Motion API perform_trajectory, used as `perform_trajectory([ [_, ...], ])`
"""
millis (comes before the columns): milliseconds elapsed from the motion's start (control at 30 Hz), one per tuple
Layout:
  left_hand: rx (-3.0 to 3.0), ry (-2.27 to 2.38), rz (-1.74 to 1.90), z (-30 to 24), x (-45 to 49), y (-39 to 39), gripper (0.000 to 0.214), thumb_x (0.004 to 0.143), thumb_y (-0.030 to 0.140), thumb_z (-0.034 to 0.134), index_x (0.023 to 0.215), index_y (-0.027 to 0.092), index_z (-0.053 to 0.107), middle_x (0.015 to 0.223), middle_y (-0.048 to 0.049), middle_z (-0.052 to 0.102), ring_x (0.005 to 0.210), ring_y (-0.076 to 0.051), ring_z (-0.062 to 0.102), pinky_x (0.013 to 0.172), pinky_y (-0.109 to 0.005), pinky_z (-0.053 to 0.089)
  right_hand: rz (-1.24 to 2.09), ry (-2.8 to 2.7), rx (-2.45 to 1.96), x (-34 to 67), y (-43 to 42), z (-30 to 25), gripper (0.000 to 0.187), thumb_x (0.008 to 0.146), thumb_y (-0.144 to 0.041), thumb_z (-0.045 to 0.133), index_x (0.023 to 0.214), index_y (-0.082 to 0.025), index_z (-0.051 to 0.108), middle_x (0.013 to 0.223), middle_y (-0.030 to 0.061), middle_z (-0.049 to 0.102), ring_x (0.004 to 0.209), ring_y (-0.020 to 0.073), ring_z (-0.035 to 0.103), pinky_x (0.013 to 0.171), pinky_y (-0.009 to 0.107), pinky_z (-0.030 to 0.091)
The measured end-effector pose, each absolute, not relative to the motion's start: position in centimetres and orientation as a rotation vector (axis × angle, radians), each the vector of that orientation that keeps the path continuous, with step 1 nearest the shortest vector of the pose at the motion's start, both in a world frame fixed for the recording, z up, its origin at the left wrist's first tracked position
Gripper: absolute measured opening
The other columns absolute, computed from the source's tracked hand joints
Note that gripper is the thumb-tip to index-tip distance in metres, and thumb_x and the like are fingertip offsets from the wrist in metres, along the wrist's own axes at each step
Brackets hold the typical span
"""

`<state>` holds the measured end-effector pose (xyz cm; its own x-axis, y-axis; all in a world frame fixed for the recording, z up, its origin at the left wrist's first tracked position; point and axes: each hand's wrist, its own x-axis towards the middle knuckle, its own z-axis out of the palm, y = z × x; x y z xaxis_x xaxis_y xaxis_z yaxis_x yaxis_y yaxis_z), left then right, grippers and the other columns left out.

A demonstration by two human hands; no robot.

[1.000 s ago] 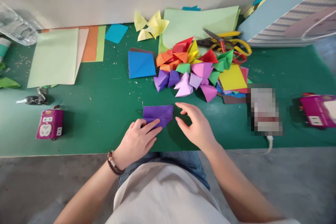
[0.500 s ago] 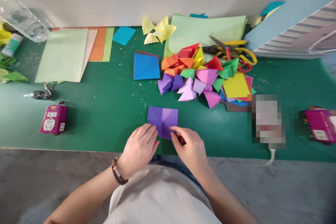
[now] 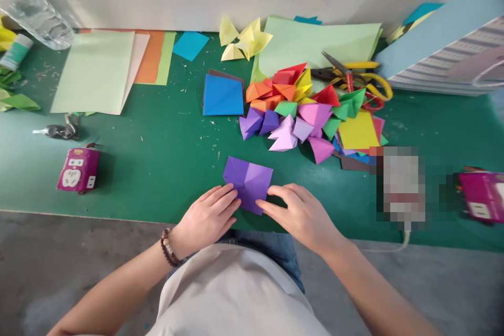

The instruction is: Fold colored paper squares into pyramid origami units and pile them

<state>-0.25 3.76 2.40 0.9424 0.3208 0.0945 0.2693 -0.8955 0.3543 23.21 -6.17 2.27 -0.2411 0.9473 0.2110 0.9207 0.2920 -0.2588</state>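
Note:
A square of purple origami paper lies tilted on the green cutting mat, with visible crease lines meeting at its middle. The fingers of my left hand rest on its lower left edge. My right hand holds its lower right edge with the fingertips. A beaded bracelet circles my left wrist. Just beyond the paper lies a heap of folded paper pieces in purple, pink, green, orange, red and yellow.
A blue paper stack, yellow-handled scissors, pale green sheets and a plastic bottle lie beyond. A magenta power strip stands left, and a pixelated object sits right. The mat's front edge runs near my body.
The purple paper has gone from folded to opened flat, showing its creases, and has turned slightly. My right hand has come down to its lower right edge. The view has shifted slightly.

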Motion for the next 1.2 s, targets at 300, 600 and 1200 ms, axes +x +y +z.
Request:
perform_trajectory([
  [300, 2.745, 0.391, 0.256, 2.1, -0.5, 4.0, 0.028, 0.095, 0.025, 0.048, 0.119, 0.014, 0.058, 0.131, -0.0102, 0.059, 0.133, -0.024, 0.046, 0.110, -0.042, 0.043, 0.528, -2.061, -1.661, 23.5, -3.4, 2.5, 0.010, 0.090, -0.026, 0.061, 0.083, -0.021, 0.067, 0.086, 0.0034, 0.069, 0.083, 0.0184, 0.055, 0.078, 0.035, 0.046],
  [600, 2.736, 0.389, 0.240, 1.9, -0.4, 3.9, 0.031, 0.094, 0.024, 0.050, 0.121, 0.012, 0.057, 0.132, -0.0117, 0.059, 0.134, -0.026, 0.044, 0.111, -0.044, 0.041, 0.442, -2.084, -1.929, 21.8, -2.1, 3.2, 0.014, 0.086, -0.024, 0.064, 0.073, -0.020, 0.059, 0.074, 0.0027, 0.064, 0.076, 0.0198, 0.053, 0.069, 0.033, 0.040],
  [1200, 2.719, 0.400, 0.206, 2.1, -0.3, 3.9, 0.036, 0.095, 0.024, 0.046, 0.129, 0.016, 0.055, 0.132, -0.0091, 0.058, 0.134, -0.024, 0.044, 0.111, -0.044, 0.042, 0.335, -2.217, -1.991, 21.4, -1.5, 3.3, 0.021, 0.091, -0.027, 0.057, 0.072, -0.020, 0.056, 0.071, 0.0042, 0.060, 0.073, 0.0200, 0.051, 0.064, 0.033, 0.031],
])
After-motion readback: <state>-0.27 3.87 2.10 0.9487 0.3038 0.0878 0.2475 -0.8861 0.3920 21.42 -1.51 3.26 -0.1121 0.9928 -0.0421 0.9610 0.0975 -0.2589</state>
